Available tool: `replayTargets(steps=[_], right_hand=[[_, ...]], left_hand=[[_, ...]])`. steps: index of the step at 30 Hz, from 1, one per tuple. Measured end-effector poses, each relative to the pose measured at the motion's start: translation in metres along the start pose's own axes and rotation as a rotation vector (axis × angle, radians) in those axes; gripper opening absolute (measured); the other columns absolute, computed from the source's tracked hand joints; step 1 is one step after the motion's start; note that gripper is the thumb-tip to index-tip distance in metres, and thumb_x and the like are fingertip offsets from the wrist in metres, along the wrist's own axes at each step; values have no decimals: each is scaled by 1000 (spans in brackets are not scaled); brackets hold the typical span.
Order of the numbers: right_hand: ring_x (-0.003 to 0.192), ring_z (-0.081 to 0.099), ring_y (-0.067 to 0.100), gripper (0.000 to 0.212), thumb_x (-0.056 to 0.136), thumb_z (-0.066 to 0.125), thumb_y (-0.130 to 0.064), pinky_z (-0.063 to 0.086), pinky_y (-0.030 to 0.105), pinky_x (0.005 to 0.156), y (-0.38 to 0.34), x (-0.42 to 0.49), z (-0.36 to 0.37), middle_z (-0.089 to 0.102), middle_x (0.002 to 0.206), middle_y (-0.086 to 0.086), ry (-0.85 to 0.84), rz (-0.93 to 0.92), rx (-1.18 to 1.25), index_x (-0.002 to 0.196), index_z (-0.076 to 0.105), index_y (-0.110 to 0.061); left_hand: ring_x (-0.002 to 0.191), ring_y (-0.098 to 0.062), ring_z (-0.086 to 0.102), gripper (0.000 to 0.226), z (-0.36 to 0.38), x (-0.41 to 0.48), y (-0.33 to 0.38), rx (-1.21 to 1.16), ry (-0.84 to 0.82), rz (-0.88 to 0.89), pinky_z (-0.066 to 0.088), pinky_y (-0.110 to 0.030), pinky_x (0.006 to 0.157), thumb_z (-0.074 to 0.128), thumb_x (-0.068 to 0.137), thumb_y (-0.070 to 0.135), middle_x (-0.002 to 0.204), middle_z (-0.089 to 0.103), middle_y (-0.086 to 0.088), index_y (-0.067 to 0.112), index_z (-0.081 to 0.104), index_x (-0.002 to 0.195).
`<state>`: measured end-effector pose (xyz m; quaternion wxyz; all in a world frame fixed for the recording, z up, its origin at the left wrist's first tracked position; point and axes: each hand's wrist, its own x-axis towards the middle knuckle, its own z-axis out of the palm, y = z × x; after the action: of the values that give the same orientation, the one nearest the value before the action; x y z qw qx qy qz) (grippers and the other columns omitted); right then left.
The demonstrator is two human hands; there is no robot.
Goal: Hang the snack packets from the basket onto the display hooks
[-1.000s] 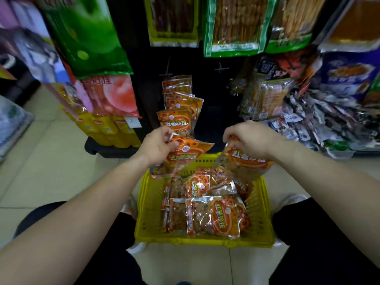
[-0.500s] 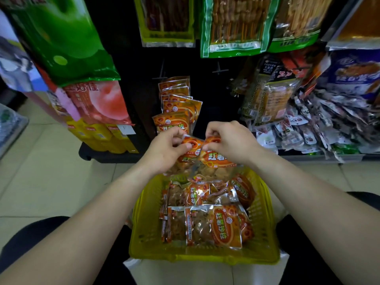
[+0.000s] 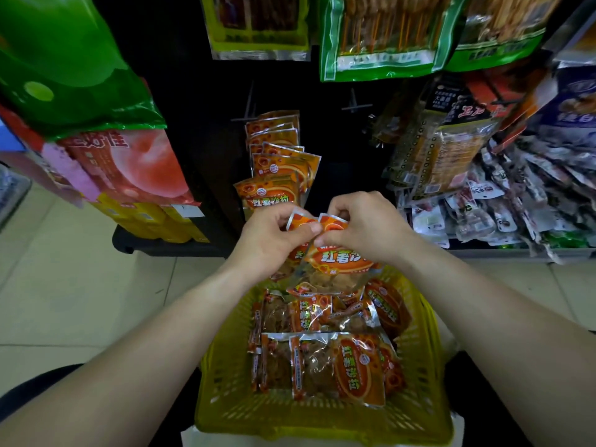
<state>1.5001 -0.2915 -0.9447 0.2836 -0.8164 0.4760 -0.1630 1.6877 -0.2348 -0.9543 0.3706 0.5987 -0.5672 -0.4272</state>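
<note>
Two orange snack packets (image 3: 335, 256) hang together above the yellow basket (image 3: 225, 375). My left hand (image 3: 267, 243) pinches the top of the left packet, and my right hand (image 3: 364, 227) pinches the top of the right one; the two tops touch. Several more orange packets (image 3: 325, 362) lie in the basket. A row of the same packets (image 3: 274, 169) hangs on a display hook (image 3: 248, 114) just behind my hands. A second hook (image 3: 354, 106) to its right carries nothing.
Green and yellow skewer packs (image 3: 377, 37) hang above. Large green and peach bags (image 3: 96, 130) hang at the left, and silver and brown packs (image 3: 483, 188) crowd the right shelf. Tiled floor (image 3: 64, 285) lies at the left. My knees flank the basket.
My hands came together from apart, bringing the two packets top to top in front of the hanging row. The view moved closer to the basket.
</note>
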Motion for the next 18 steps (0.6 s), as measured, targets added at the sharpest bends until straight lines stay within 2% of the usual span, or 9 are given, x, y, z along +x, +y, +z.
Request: replayTargets(steps=[3,6,8,10,14,18], right_hand=[[60,58,9,39,63,85,-54,43,31,53,-1,1,4,60,61,-8,-4,-21,-10,67,59,-26],[62,61,10,39,63,86,-54,49,35,55,-2,1,5,63,64,-7,-11,-28,33,69,60,-25],[68,65,8,35,65,85,-52,53,36,59,0,0,1,67,71,-8,-41,-26,84,73,63,-27],[73,65,3,26,73,83,-46,51,31,61,5,-2,-5,67,76,-11,-94,-18,74,77,64,-29],[78,63,8,7,91,69,-27,40,26,61,19,-6,-15,67,81,-9,-139,14,5,85,65,-26],[83,66,3,3,93,68,-23,50,25,70,18,-9,-18,71,87,-10,-76,46,171,91,69,-21]], left_hand=[[82,-7,69,8,3,4,1,48,65,22,55,-26,75,78,86,30,84,75,7,22,77,89],[79,-3,68,5,1,6,2,103,83,41,55,-21,69,76,88,29,82,73,13,25,76,86],[79,-1,68,6,-2,6,3,148,89,40,55,-19,67,73,90,31,83,73,17,32,74,84],[81,0,69,10,-6,4,2,159,100,19,56,-21,68,71,92,31,83,74,16,36,71,84],[87,-2,70,12,-20,2,2,137,124,3,55,-26,78,63,98,27,89,76,13,35,72,92],[89,-2,71,19,-28,2,4,88,131,-7,58,-25,76,56,102,20,93,77,10,31,71,102]])
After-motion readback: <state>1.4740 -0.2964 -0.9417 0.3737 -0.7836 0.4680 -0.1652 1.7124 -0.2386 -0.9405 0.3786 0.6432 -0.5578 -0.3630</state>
